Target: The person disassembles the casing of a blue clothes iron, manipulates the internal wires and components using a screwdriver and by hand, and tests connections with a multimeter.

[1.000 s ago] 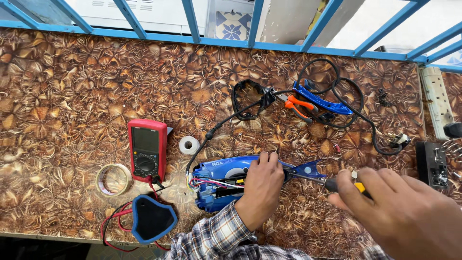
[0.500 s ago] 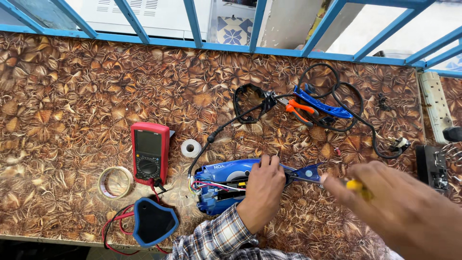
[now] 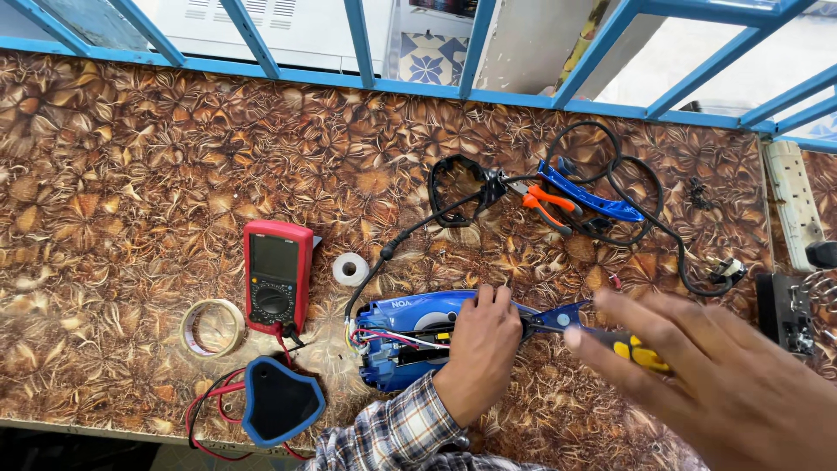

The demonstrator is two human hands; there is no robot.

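My left hand (image 3: 478, 349) lies on an opened blue appliance body (image 3: 403, 338) with its fingers curled over the top edge. Red and white wires show inside the appliance at its left end. A black cord (image 3: 410, 235) runs from that end up the table. My right hand (image 3: 724, 384) is blurred at the lower right. It holds a yellow and black screwdriver (image 3: 636, 352), with the fingers pointing left toward a blue part (image 3: 562, 317) at the appliance's right end.
A red multimeter (image 3: 277, 275) with red leads, a white tape roll (image 3: 350, 269), a clear tape roll (image 3: 212, 329) and a blue cover piece (image 3: 281, 401) lie to the left. Orange-handled pliers (image 3: 549, 202) and coiled cord lie further back. A white power strip (image 3: 795, 209) lies at the right edge.
My right hand with the screwdriver has shifted a little left toward the appliance, its fingers stretched out. My left hand stays on the appliance.
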